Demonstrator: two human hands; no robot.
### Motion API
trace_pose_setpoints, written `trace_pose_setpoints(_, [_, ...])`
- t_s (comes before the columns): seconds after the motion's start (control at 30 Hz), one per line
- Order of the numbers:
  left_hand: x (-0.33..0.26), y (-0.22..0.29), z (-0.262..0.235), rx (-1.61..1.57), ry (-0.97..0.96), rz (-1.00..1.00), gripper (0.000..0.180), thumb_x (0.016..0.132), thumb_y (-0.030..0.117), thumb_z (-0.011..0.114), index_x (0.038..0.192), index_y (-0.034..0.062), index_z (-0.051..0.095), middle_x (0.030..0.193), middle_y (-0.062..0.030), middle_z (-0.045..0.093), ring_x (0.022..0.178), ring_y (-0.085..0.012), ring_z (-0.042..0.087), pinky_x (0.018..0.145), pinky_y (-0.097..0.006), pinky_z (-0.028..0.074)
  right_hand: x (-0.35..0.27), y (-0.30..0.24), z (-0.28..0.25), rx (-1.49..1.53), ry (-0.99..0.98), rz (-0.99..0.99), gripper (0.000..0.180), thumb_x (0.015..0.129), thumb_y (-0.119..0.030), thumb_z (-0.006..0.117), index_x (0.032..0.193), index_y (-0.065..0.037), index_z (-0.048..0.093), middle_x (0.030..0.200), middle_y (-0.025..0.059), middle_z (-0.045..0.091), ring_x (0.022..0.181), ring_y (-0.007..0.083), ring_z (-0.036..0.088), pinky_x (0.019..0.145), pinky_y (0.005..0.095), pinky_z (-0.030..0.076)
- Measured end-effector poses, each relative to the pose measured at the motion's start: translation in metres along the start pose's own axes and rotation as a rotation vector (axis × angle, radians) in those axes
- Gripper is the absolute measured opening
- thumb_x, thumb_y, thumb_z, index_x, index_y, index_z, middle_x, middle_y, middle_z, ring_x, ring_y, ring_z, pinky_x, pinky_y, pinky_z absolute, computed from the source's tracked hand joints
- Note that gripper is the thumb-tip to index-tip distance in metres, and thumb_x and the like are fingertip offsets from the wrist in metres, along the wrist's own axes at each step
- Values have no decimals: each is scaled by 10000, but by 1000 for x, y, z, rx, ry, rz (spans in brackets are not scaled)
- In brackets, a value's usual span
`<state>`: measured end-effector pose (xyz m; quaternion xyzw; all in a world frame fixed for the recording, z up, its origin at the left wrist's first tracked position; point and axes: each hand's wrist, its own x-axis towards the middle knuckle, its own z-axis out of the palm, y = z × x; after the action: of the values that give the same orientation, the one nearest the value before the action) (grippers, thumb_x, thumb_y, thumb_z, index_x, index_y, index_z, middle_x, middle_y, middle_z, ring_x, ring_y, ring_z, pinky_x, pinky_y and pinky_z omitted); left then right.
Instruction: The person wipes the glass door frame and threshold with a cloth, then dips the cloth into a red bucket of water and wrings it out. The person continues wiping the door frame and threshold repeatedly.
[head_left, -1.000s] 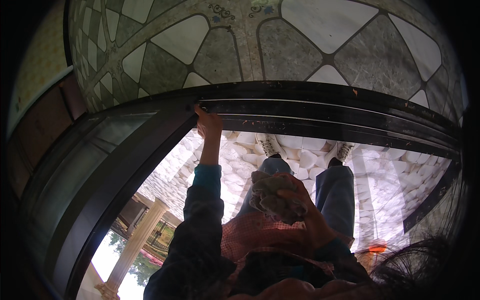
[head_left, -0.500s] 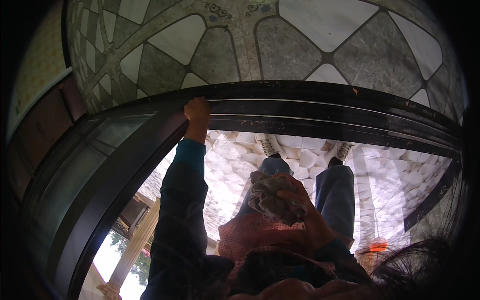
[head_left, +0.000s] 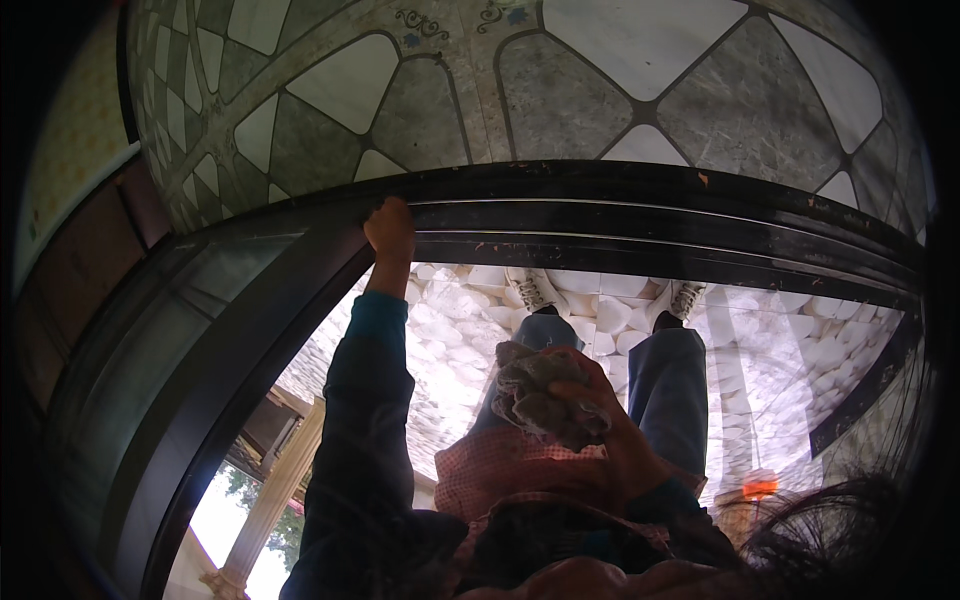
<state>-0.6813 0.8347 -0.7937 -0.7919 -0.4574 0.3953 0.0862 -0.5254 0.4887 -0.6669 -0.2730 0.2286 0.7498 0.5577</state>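
Observation:
My left hand (head_left: 390, 230) is closed round the edge of a dark sliding door's frame (head_left: 260, 325), close to where it meets the black floor track (head_left: 640, 236). My left arm stretches forward in a dark sleeve with a teal cuff. In front of my body, my right hand (head_left: 597, 392) grips a crumpled greyish cloth (head_left: 540, 394). Its fingers wrap the cloth from the right side and are partly hidden behind it. The cloth is held above my legs, apart from the track and the door.
Beyond the track lies a patterned tile floor (head_left: 740, 110) in grey and white. My shoes (head_left: 535, 290) stand on a white pebble-patterned floor (head_left: 460, 320) on the near side. The door's glass (head_left: 150, 340) fills the left. A pale column (head_left: 265, 510) shows at lower left, a small orange thing (head_left: 760, 489) at lower right.
Almost nothing differs. The whole view shifts slightly; my left hand keeps its hold on the door frame and my right hand still grips the cloth.

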Motion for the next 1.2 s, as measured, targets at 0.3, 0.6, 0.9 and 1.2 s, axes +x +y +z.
trace_pose_setpoints(0.3, [-109,42,5,-548,-210,-25,236,929,312,509,980,122,639,860,-198,681,836,-400,661,726,-507,523,2,-2,4,-29,8,-20,437,830,-49,634,1252,-8,529,1152,102,619,1052,192,603,932,317,480])
trace_pose_setpoints(0.6, [-44,0,-10,-361,-48,-191,193,868,299,586,935,122,621,867,-196,692,844,-419,669,753,-536,529,2,-1,1,-4,-16,-16,477,811,-95,719,1257,-52,554,1159,63,615,1088,170,576,955,312,444])
trace_pose_setpoints(0.9, [-24,-13,-2,-40,35,6,98,842,183,600,829,89,621,818,-165,697,780,-357,698,659,-466,568,1,2,-1,30,-21,-17,476,814,-65,702,1264,-50,547,1178,68,613,1108,170,570,972,316,435])
trace_pose_setpoints(1.2, [6,-18,15,88,73,210,78,826,151,577,787,109,630,783,-124,694,707,-317,696,612,-454,561,2,5,-3,21,-47,-46,474,817,-70,696,1265,-47,545,1173,70,611,1108,169,567,967,318,432])
